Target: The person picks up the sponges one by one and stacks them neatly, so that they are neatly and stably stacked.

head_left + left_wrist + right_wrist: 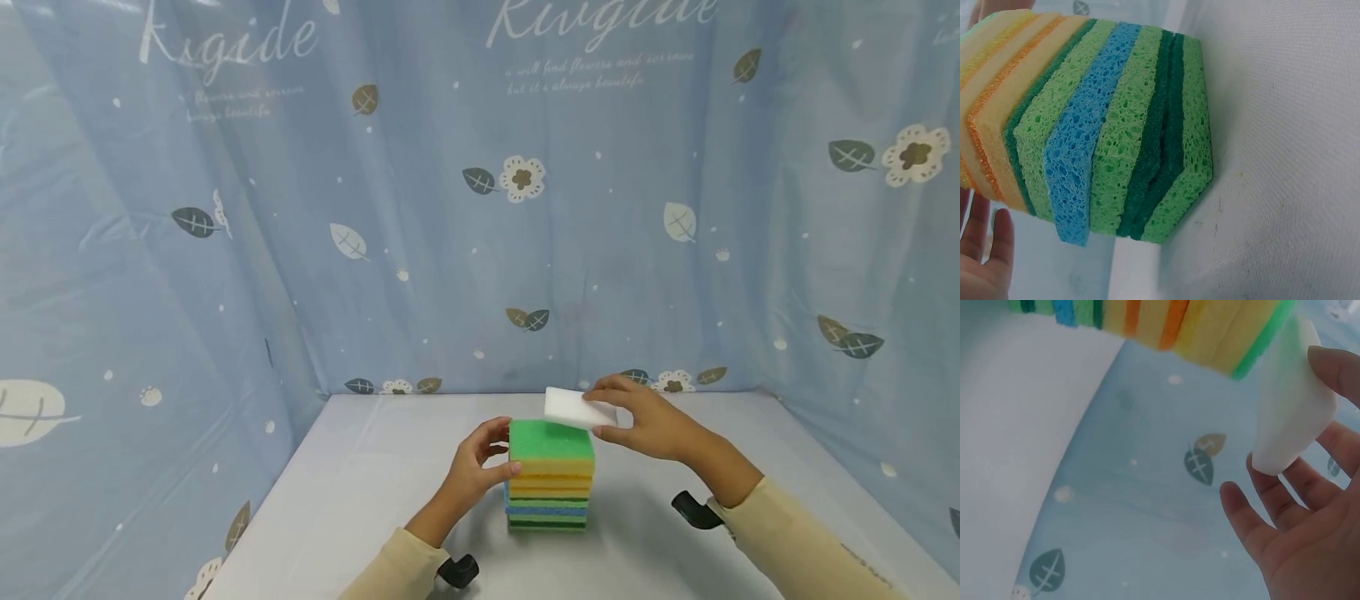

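Note:
A stack of sponges (551, 483) stands upright on the white table, with a green scouring layer on top. Yellow sponges with orange layers make up its upper part; green and blue sponges (1079, 137) lie below. My left hand (471, 475) holds the stack's upper left side, thumb toward the front and fingers curved toward the back. Thumb and fingers of my right hand (645, 421) pinch a white sponge (573, 408), tilted over the back right of the top. In the right wrist view the white sponge (1288, 406) is close to the green layer; contact cannot be judged.
The white table (375, 500) extends around the stack. A blue curtain (427, 208) with leaves and flowers hangs behind and at both sides. Dark wrist-worn devices (697, 510) sit at both beige sleeves (802, 546).

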`<state>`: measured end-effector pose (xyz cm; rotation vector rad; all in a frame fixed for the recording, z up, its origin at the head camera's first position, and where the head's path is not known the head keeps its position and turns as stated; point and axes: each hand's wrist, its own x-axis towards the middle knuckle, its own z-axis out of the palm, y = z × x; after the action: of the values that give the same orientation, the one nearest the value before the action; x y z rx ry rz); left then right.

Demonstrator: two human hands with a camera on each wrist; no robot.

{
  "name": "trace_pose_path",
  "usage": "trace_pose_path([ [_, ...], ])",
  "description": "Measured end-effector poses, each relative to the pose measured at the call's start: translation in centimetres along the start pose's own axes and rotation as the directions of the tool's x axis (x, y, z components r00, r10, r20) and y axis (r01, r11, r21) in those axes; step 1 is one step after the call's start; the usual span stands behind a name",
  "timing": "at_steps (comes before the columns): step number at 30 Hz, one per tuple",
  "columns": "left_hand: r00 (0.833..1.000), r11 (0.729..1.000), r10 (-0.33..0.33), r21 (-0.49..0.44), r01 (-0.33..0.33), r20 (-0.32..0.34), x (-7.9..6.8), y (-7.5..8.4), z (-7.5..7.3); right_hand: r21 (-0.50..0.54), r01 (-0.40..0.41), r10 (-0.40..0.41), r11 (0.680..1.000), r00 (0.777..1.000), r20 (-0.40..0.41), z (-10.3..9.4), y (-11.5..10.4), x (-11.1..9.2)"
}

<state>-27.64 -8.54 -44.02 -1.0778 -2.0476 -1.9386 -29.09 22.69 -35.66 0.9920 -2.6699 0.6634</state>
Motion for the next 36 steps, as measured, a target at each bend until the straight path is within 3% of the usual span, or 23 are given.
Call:
trace_pose_path([
  [13, 0.999, 0.999, -0.044, -0.015, 0.044, -0.009, -0.2, 0.2, 0.1, 0.078, 0.094, -0.093, 0.993, 0.995, -0.021, 1.7, -1.5, 0.0],
  [22, 1.0, 1.0, -0.028, -0.003, 0.028, -0.011, 0.0, 0.2, 0.2, 0.117, 0.18, -0.174, 0.977, 0.983, -0.062, 2.6, -1.9, 0.2],
  [27, 0.999, 0.999, -0.046, 0.002, 0.046, -0.018, 0.0, 0.3, 0.1, 0.116, 0.188, -0.178, 0.975, 0.98, -0.093, 2.6, -2.0, 0.1],
  [36, 0.998, 0.998, -0.056, 0.001, 0.056, -0.02, -0.2, 0.4, 0.3, 0.117, 0.171, -0.164, 0.978, 0.984, -0.067, 2.9, -1.8, -0.1],
])
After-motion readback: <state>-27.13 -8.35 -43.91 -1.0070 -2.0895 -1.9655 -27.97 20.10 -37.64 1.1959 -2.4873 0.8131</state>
